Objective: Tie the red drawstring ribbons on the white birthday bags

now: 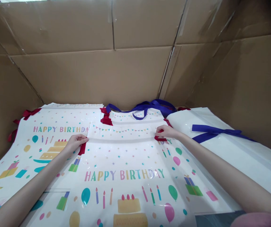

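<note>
A large white gift bag (124, 157), printed with "HAPPY BIRTHDAY", candles, balloons and a cake, lies spread in front of me. My left hand (77, 142) pinches its upper left edge, where a red ribbon (82, 149) hangs below the fingers. At the upper right edge, my right hand (165, 131) has its fingers closed on the bag beside another red ribbon (161, 138). The bag overlaps others with the same print; whether it touches them all along cannot be seen.
Tall cardboard walls (85, 75) enclose the back and sides. More printed bags (62, 117) are stacked at left, with red ribbons (31, 113). Loose blue ribbon (158, 106) lies at the back. A folded white bundle (230, 148) with a blue ribbon (214, 130) lies right.
</note>
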Action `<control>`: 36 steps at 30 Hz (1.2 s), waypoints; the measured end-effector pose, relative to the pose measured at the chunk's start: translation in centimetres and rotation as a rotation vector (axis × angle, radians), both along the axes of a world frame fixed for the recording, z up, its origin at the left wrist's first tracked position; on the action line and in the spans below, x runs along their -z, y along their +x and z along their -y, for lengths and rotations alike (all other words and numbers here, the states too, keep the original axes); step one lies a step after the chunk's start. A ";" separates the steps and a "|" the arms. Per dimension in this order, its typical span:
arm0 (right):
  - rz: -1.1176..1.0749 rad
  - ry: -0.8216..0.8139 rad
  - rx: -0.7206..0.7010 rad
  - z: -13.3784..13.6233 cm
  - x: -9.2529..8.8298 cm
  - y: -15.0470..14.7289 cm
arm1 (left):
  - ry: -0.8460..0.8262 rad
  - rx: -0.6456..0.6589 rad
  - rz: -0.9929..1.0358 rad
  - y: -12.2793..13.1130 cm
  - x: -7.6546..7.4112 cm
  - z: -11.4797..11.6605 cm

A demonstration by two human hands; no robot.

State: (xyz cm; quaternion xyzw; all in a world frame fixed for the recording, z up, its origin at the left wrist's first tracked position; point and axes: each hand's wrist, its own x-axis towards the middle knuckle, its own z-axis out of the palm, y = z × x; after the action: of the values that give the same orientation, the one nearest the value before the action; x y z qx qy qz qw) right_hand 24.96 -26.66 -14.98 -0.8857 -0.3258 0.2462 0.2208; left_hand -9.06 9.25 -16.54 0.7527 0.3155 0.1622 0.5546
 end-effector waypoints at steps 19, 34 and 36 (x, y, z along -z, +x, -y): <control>-0.800 0.379 0.433 1.8 5.5 0.9 | -0.030 0.005 0.024 0.0 1.0 -0.7; -0.722 0.352 0.348 1.0 3.5 -0.5 | 0.005 -0.011 0.015 0.2 -0.6 0.4; -0.716 0.369 0.345 1.0 3.3 -0.8 | 0.001 -0.006 0.015 0.5 -0.9 0.7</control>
State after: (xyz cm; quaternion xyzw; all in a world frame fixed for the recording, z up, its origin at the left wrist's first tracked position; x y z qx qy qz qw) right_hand 24.16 -27.61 -18.33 -0.7318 -0.1146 0.4348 0.5122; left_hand -8.59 8.52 -15.63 0.7509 0.3136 0.1696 0.5559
